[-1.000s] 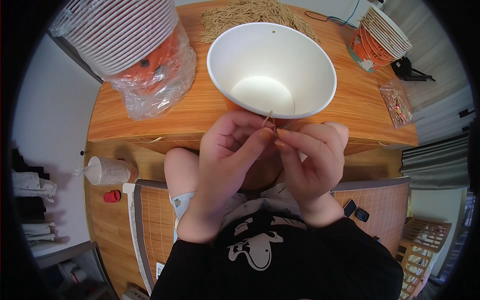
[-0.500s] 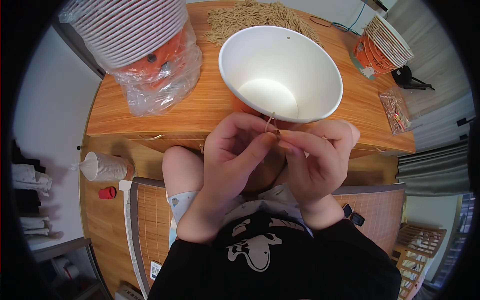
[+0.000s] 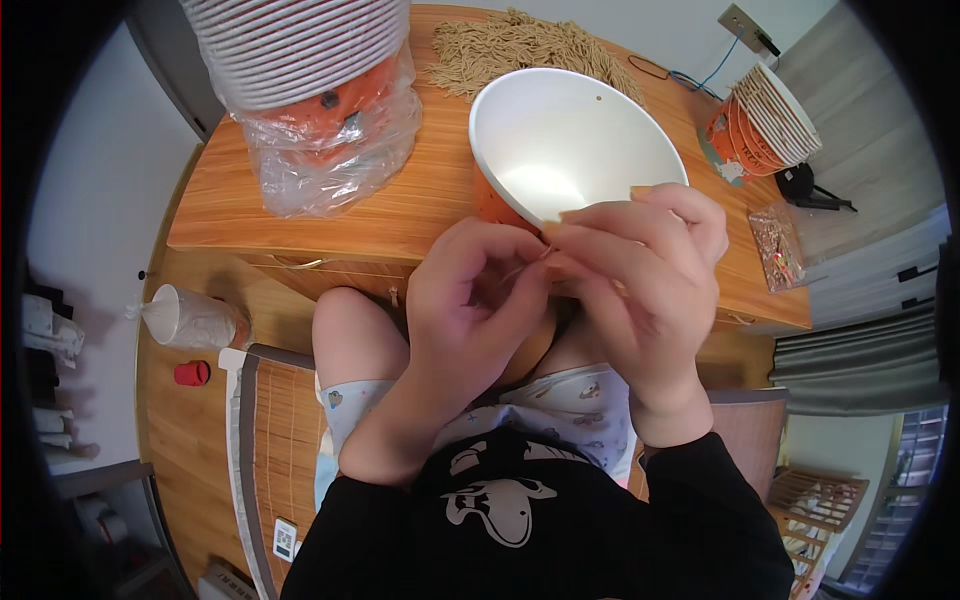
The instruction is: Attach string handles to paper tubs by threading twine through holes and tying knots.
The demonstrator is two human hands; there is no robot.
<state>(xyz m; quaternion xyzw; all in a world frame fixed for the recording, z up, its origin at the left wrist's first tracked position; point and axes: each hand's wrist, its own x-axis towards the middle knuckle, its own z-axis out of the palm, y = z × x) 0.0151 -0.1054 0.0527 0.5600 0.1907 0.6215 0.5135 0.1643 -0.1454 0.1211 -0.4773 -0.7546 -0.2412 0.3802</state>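
A large bucket (image 3: 560, 130), white inside with an orange outside, stands tilted toward me at the desk's front edge. One small hole shows in its far wall. My left hand (image 3: 460, 310) is closed in a pinch just below the near rim, and a thin tan cord (image 3: 513, 272) runs through its curled fingers. Against those fingertips, my right hand (image 3: 645, 290) pinches at the same spot, its other fingers bent over the rim. The fingers hide most of the cord and whatever part of the bucket wall lies behind them.
A bagged stack of buckets (image 3: 300, 60) stands at the desk's left. Tan cords (image 3: 535, 50) lie heaped behind the bucket. Rightward are orange buckets with cord handles (image 3: 765, 120), a black tool (image 3: 800, 185) and a clear bag of small parts (image 3: 778, 245). Another wrapped stack (image 3: 190, 315) lies on the floor.
My right hand has shifted up and its fingers now reach over the rim. The cord loop seen above the fingertips is now hidden. The view has also shifted slightly.
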